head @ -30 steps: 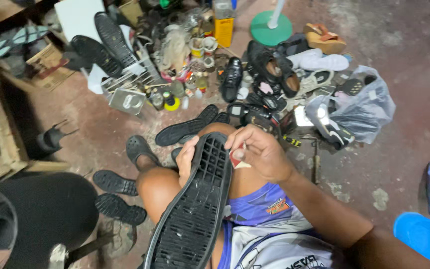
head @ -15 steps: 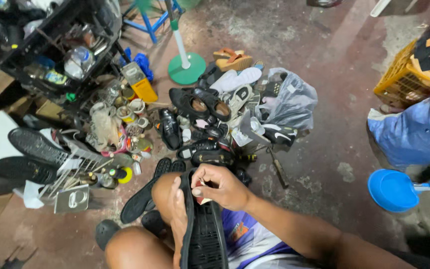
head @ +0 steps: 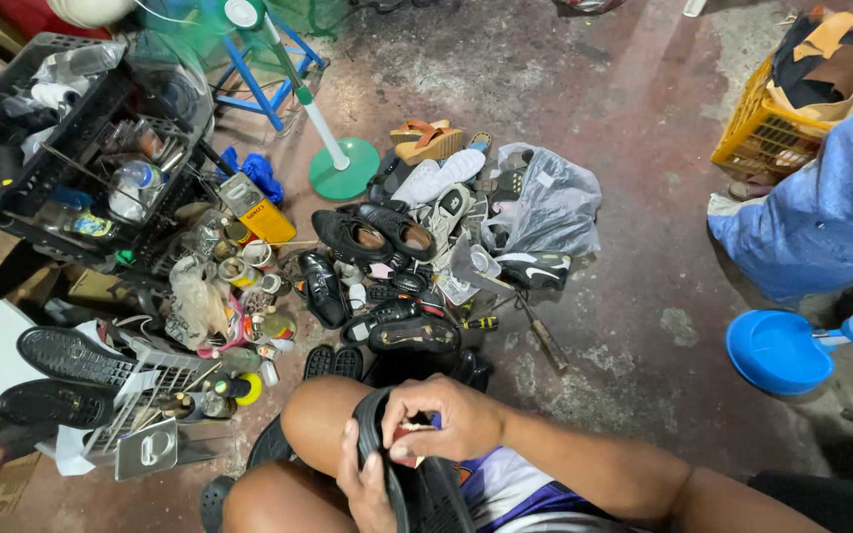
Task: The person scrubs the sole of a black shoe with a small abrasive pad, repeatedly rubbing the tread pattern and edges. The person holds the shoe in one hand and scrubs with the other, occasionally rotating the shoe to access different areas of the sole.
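Note:
A black rubber shoe sole (head: 428, 496) stands edge-on between my bare knees, its toe end pointing up. My left hand (head: 367, 487) grips the sole's left side from below. My right hand (head: 446, 418) curls over the top rim, fingers pinched on the edge. A small reddish piece (head: 411, 435) shows under those fingers; I cannot make out what it is. The lower end of the sole runs out of the frame.
On the floor ahead lies a pile of shoes (head: 377, 242), a grey plastic bag (head: 550, 202), tins and jars (head: 239, 271) and a hammer (head: 543, 339). A green fan base (head: 345, 180), black crates (head: 71, 148), a blue bowl (head: 777, 350), a yellow crate (head: 757, 133) and a person in blue (head: 821, 217) surround it.
The view has swung up and to the right over the floor. The sole has turned from tread-up to edge-on and sits lower in the frame. Both hands stay on it.

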